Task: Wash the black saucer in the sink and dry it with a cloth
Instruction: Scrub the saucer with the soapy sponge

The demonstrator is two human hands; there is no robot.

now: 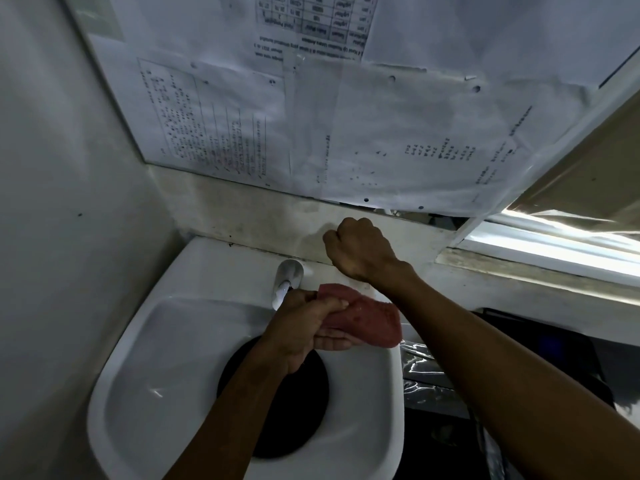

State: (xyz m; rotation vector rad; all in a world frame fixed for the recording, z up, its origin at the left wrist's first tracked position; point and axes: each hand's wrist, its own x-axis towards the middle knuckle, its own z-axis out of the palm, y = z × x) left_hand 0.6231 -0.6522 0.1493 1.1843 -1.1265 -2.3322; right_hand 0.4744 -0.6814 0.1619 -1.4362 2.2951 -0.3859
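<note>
The black saucer lies flat in the bottom of the white sink, partly hidden under my left forearm. Above the saucer, just below the tap, my left hand grips a reddish cloth bunched in its fingers. My right hand is raised against the wall behind the sink, above and right of the tap. Its fingers are curled into a fist seen from the back, and nothing shows in it.
A mirror reflecting printed sheets hangs above the sink. A bare wall closes the left side. Right of the sink are crinkled plastic, a dark object and a window ledge.
</note>
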